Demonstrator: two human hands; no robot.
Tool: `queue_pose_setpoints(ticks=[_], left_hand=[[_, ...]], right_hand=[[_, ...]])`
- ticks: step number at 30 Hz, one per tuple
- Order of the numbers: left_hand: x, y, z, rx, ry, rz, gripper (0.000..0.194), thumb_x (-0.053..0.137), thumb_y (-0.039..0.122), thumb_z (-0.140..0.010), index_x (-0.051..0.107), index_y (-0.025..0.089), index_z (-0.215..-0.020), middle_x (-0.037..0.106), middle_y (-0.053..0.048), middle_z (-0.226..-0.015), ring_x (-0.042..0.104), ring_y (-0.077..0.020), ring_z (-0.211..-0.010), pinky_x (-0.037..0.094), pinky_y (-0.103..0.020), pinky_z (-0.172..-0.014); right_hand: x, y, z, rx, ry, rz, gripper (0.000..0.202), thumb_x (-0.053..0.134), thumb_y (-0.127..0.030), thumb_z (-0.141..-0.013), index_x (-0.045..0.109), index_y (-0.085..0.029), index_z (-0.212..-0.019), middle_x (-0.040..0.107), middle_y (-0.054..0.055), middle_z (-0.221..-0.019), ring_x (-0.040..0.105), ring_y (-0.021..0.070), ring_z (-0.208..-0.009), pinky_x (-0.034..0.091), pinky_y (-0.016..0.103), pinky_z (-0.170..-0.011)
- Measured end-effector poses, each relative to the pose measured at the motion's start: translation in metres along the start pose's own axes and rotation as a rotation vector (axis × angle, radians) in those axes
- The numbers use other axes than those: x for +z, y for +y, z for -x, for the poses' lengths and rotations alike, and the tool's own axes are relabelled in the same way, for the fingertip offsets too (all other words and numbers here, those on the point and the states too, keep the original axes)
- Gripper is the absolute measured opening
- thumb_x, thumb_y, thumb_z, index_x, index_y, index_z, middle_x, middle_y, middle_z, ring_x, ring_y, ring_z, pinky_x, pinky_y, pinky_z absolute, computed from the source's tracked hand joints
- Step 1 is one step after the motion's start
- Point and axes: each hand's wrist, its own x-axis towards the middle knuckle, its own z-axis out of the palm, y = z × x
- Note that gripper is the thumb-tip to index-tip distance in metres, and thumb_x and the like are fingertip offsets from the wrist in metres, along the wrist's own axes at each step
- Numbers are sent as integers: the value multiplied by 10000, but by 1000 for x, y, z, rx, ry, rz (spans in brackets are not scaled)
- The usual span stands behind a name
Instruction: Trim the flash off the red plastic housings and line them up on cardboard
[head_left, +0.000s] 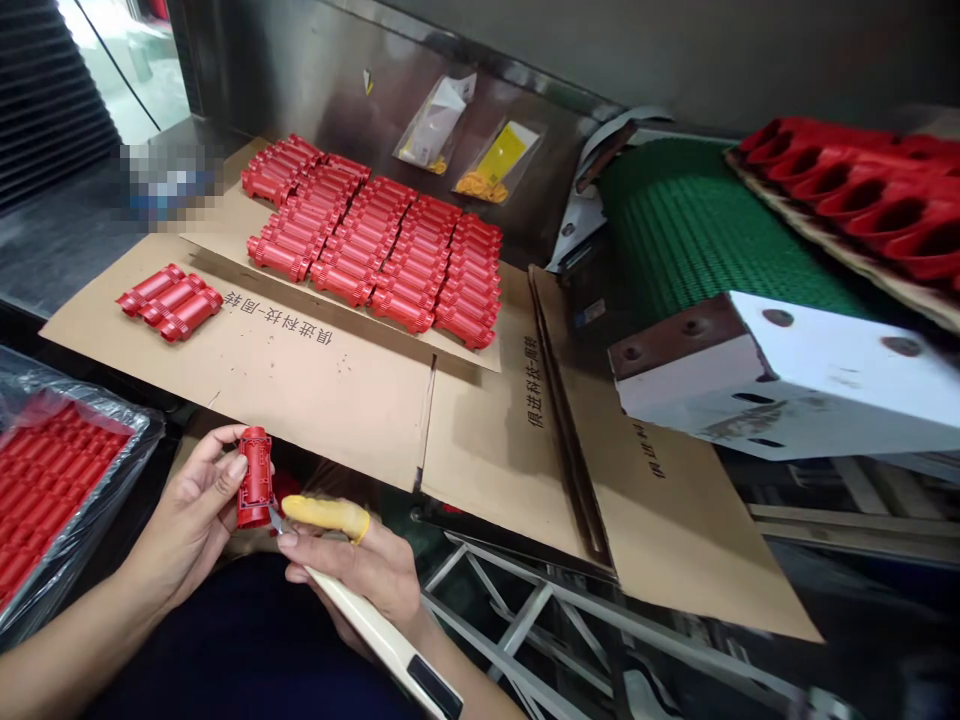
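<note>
My left hand (pixel 206 500) holds a red ribbed cylindrical part (pixel 256 476) upright between thumb and fingers, near the front edge of the cardboard. A cream-handled knife (pixel 375 630) is gripped in my right hand (pixel 367 565), its short blade at the lower right side of the red part. A yellow finger cot (pixel 326 514) covers my right index finger. Past my hands, a few red parts (pixel 171 302) lie at the left of the cardboard (pixel 360 400). Several rows of the same red parts (pixel 375 250) stand packed together on a cardboard sheet farther back.
At the lower left is a plastic-lined crate (pixel 142 440) of red parts. A green conveyor belt (pixel 667 230) with a white metal end rises at the right, carrying red parts (pixel 892 200) on a board. Two small plastic bags (pixel 439 120) lie against the metal back wall.
</note>
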Motion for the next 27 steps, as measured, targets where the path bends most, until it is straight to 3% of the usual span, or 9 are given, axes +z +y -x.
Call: queue_pose_setpoints(ticks=[4, 17, 27], left_hand=[[1, 1, -1, 5, -21, -16, 504, 929, 412, -807, 676, 234, -1206, 757, -40, -931, 671, -138, -725, 582, -214, -647], [-2, -1, 2, -8, -5, 6, 496, 926, 396, -806, 700, 237, -1219, 757, -42, -914, 663, -147, -736, 587, -222, -668], [0, 1, 3, -4, -10, -3, 520, 946, 407, -785, 706, 217, -1205, 756, -41, -907, 676, -137, -707, 584, -207, -631]], right_hand=[[2, 3, -7, -72, 16, 12, 381, 730, -117, -994, 729, -215, -1362, 825, 101, -1097, 787, 242, -934, 697, 390, -818], [2, -5, -7, 40, 17, 27, 193, 723, -152, -1013, 767, -211, -1191, 831, 96, -1089, 776, 212, -932, 677, 355, -815], [2, -6, -9, 12, 11, 6, 187, 709, -173, -1027, 764, -199, -1204, 828, 101, -1072, 765, 200, -924, 668, 331, -813]])
